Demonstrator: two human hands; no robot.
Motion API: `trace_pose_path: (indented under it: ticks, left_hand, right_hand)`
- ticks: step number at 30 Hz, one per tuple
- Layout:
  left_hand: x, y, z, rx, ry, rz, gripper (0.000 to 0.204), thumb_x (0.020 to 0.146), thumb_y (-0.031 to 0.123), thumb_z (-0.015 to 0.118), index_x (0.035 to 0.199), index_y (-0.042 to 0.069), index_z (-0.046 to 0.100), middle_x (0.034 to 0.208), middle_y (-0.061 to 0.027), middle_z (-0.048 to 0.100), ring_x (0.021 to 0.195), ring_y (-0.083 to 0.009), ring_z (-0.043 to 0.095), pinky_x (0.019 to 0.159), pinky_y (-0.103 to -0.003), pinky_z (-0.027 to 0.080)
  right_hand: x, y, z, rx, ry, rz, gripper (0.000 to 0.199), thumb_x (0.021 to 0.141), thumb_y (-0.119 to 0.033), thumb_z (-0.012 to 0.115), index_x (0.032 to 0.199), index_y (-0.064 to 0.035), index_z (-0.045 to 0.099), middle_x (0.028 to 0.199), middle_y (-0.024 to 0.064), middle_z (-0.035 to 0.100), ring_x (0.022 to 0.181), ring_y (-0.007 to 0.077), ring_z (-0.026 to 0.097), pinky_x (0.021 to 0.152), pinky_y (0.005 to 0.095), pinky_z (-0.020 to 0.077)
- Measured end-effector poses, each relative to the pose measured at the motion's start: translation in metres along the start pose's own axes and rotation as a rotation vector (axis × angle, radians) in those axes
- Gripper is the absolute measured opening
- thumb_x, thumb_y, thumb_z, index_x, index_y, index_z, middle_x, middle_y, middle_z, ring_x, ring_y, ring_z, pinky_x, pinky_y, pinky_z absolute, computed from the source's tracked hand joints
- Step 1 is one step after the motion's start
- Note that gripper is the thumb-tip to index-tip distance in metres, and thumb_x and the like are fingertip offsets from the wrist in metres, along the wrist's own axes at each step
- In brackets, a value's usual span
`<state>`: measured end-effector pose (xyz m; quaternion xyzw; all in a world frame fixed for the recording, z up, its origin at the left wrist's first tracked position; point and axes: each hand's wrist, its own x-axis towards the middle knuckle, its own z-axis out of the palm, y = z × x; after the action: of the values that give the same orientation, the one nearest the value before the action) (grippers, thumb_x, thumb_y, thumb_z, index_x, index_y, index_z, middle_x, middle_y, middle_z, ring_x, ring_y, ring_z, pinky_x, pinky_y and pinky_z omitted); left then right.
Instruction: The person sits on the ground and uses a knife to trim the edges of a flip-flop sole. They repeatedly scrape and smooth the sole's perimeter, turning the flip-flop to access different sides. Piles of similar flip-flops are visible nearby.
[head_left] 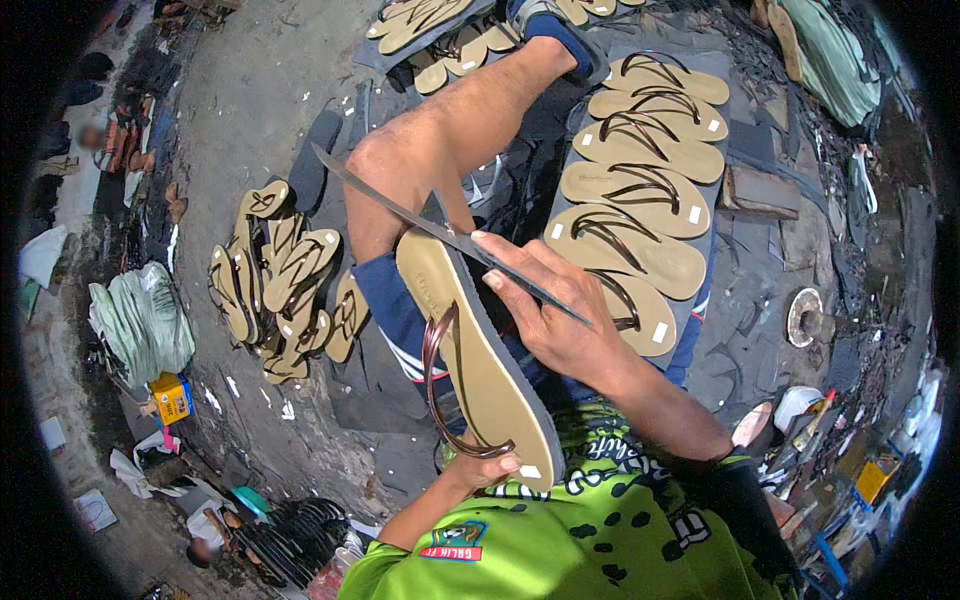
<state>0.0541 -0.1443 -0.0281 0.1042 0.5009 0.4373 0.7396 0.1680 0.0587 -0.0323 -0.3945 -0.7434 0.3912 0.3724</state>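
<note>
My left hand point(478, 468) grips one end of a tan flip-flop sandal point(480, 375) with shiny brown straps, its thumb on top near a small white label. Most of its fingers are hidden beneath the sole. The sandal is tilted, its other end pointing up toward my bent knee. In my right hand point(555, 305) is a long dark knife point(380, 195), gripped at its lower part, with its pointed blade reaching up to the left. The blade crosses the sandal's far end, at the edge of the grey sole; whether it touches the sole I cannot tell.
A row of overlapping tan sandals point(640, 205) lies on dark sheets at the right, and a loose pile of sandals point(285, 280) at the left. More sandals point(425, 22) lie beyond my leg. Dark scraps cover the ground, with a round white metal-like piece point(803, 318) and a pale green sack point(145, 322) around.
</note>
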Motion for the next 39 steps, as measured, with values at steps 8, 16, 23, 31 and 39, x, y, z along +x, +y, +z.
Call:
trace_pose_path:
  ticks: [8, 16, 23, 31, 39]
  left_hand:
    - [-0.016, -0.013, -0.016, 0.284, -0.101, 0.240, 0.057, 0.070, 0.023, 0.078, 0.118, 0.005, 0.053, 0.102, -0.0058, 0.062, 0.090, -0.0181, 0.061, 0.077, -0.032, 0.051]
    - [-0.004, 0.021, -0.008, 0.345, -0.117, 0.212, 0.067, 0.070, 0.020, 0.081, 0.126, 0.003, 0.050, 0.115, -0.0090, 0.060, 0.105, -0.0184, 0.057, 0.090, -0.034, 0.048]
    - [0.043, 0.118, 0.011, -0.162, 0.098, 0.284, 0.041, 0.092, 0.036, 0.057, 0.118, 0.005, 0.053, 0.103, -0.0087, 0.064, 0.088, -0.0173, 0.065, 0.077, -0.032, 0.055]
    - [0.058, 0.128, 0.011, -0.147, -0.011, 0.213, 0.036, 0.095, 0.041, 0.050, 0.101, 0.006, 0.054, 0.082, -0.0060, 0.059, 0.069, -0.0154, 0.060, 0.061, -0.027, 0.052]
    - [0.073, 0.126, 0.016, -0.267, -0.121, 0.218, 0.040, 0.094, 0.045, 0.051, 0.099, 0.006, 0.051, 0.078, -0.0048, 0.049, 0.070, -0.0150, 0.054, 0.058, -0.026, 0.049]
  right_hand:
    - [0.065, 0.044, 0.011, -0.033, 0.151, 0.005, 0.034, 0.094, -0.026, 0.051, 0.120, -0.0067, 0.059, 0.085, 0.0149, 0.062, 0.078, 0.0380, 0.060, 0.072, 0.0454, 0.0485]
    - [-0.044, -0.042, -0.053, 0.766, -0.383, 0.438, 0.064, 0.086, -0.019, 0.068, 0.137, 0.0046, 0.038, 0.100, 0.0049, 0.054, 0.091, 0.0118, 0.052, 0.086, 0.0285, 0.0437]
    - [-0.064, -0.053, -0.049, 0.498, -0.480, 0.215, 0.051, 0.080, -0.008, 0.069, 0.128, -0.0006, 0.053, 0.095, 0.0114, 0.057, 0.085, 0.0182, 0.056, 0.078, 0.0289, 0.0453]
    - [-0.081, -0.015, -0.069, -0.193, -0.145, -0.074, 0.051, 0.073, -0.009, 0.073, 0.122, -0.0131, 0.058, 0.089, 0.0120, 0.060, 0.072, 0.0285, 0.061, 0.062, 0.0371, 0.0506]
    - [-0.101, 0.001, -0.076, -0.284, -0.176, -0.074, 0.054, 0.065, -0.014, 0.078, 0.116, -0.0174, 0.059, 0.089, 0.0093, 0.059, 0.073, 0.0276, 0.062, 0.062, 0.0371, 0.0511]
